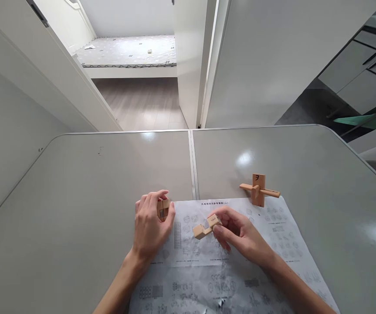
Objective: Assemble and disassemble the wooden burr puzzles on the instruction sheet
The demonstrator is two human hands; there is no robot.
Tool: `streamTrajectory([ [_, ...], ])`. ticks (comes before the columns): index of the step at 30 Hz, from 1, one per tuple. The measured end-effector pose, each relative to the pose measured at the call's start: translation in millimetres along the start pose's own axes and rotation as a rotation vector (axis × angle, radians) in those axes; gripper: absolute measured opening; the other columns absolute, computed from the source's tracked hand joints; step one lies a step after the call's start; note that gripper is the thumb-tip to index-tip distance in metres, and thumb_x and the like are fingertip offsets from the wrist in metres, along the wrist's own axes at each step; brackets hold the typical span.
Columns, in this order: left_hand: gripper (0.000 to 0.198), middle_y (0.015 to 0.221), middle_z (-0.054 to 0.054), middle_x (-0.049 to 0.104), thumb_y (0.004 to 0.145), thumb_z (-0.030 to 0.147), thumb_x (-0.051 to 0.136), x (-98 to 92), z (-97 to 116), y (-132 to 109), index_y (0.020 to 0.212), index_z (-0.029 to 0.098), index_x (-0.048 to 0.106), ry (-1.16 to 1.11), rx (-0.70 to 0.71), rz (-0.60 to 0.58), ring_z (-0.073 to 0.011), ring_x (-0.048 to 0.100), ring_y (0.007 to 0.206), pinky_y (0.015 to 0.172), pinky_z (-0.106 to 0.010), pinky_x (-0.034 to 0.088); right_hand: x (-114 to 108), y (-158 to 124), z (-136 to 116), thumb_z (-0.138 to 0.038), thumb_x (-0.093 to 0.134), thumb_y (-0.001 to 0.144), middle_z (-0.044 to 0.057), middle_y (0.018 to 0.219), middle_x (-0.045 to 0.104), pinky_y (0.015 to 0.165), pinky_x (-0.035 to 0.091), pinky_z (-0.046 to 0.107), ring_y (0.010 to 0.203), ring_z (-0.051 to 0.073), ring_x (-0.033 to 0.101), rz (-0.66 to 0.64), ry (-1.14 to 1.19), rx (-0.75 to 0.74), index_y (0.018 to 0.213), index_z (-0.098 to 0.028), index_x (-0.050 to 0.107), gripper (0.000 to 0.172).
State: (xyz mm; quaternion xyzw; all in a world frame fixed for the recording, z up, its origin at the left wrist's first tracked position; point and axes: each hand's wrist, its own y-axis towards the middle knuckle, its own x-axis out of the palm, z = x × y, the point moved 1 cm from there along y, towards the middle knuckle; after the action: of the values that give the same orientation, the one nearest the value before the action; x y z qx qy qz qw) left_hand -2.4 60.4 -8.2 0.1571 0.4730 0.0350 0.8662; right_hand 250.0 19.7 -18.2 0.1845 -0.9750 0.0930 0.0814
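Gripping a wooden block cluster (162, 209) between thumb and curled fingers, the left hand (150, 229) sits at about 10 o'clock from the middle of the printed sheet (272, 244), right at the sheet's upper left corner. The cluster looks like two or three short pieces fitted together, though the fingers hide most of it. The right hand (240, 233) pinches a notched wooden piece (204, 229) by its right end, thumb and forefinger closed on it. The piece is tilted, with its free end pointing toward 8 o'clock and held just above the sheet. The two hands are near each other but apart, and the two wooden parts do not touch.

At about 1 o'clock from the right hand, a wooden cross assembly (259, 190) stands upright on the sheet's top edge: a short block marked with a dark sign, with a thin bar passing through it from side to side. The sheet carries rows of small grey diagrams and a line of print along its top. It lies flat on the grey surface (76, 196), whose seam (192, 165) runs toward 12 o'clock. Beyond the far edge, an open doorway shows a wooden floor (138, 102).
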Motion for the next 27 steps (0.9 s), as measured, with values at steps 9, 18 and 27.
streamTrajectory([
  [9, 0.014, 0.099, -0.005, 0.067, 0.1, 0.025, 0.06, 2.2, 0.0, -0.1, 0.114, 0.022, 0.061, 0.037, 0.04, 0.014, -0.0262, 0.063, 0.095, 0.094, -0.041, 0.046, 0.1, -1.3, 0.4, -0.048, 0.069, 0.104, -0.005, 0.073, 0.052, 0.05, 0.046, 0.023, 0.053, 0.009, 0.052, 0.003, 0.017, 0.011, 0.11, -0.021, 0.068, 0.028],
  [18, 0.011, 0.101, -0.005, 0.066, 0.101, 0.021, 0.058, 3.7, 0.9, -0.3, 0.111, 0.022, 0.057, 0.05, 0.12, 0.05, -0.0248, 0.065, 0.091, 0.093, -0.042, 0.049, -0.2, -0.2, 0.5, -0.048, 0.069, 0.104, -0.005, 0.073, 0.053, 0.05, 0.046, 0.024, 0.053, 0.009, 0.052, 0.003, 0.008, 0.009, 0.11, -0.02, 0.068, 0.028],
  [27, 0.018, 0.104, -0.006, 0.071, 0.104, 0.035, 0.063, 1.7, 3.1, -0.5, 0.115, 0.022, 0.058, 0.102, 0.198, 0.04, -0.0253, 0.067, 0.093, 0.092, -0.042, 0.049, 0.2, 0.1, -2.7, -0.048, 0.068, 0.105, -0.005, 0.073, 0.052, 0.051, 0.048, 0.024, 0.053, 0.009, 0.052, -0.005, -0.001, 0.004, 0.11, -0.021, 0.069, 0.027],
])
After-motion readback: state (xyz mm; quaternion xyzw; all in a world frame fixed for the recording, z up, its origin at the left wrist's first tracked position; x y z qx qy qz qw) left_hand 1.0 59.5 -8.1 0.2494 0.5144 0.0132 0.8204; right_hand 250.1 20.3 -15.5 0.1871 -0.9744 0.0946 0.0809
